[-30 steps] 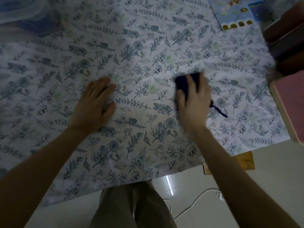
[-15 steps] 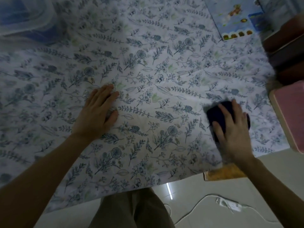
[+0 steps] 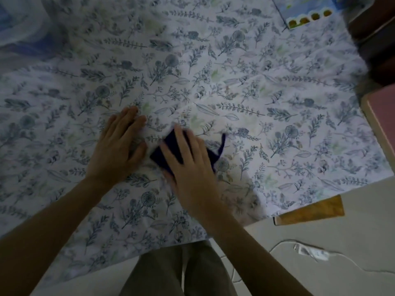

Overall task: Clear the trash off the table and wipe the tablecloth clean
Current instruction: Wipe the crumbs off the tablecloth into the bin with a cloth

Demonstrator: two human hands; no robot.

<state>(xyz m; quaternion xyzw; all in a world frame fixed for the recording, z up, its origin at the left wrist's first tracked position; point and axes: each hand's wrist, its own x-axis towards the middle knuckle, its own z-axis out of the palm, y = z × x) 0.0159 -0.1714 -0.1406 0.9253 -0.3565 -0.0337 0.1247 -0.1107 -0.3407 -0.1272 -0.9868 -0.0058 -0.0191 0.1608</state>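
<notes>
We look down on what reads as a dimly lit room in a home: a desk (image 3: 310,212), one wooden corner bare, draped in a leaf-and-flower tablecloth (image 3: 235,82); pale glossy floor tiles (image 3: 359,227) beneath; a white cord (image 3: 310,252) trailing across them; a pink-topped piece of furniture (image 3: 382,124) (stool or side table, we cannot tell) beside the desk.

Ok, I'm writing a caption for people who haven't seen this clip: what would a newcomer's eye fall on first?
The leaf-printed tablecloth fills nearly the whole view. Near its middle, the right hand presses a dark cloth flat onto it, with the left hand lying flat just beside it. A colourful printed sheet sits at the far right corner.
</notes>
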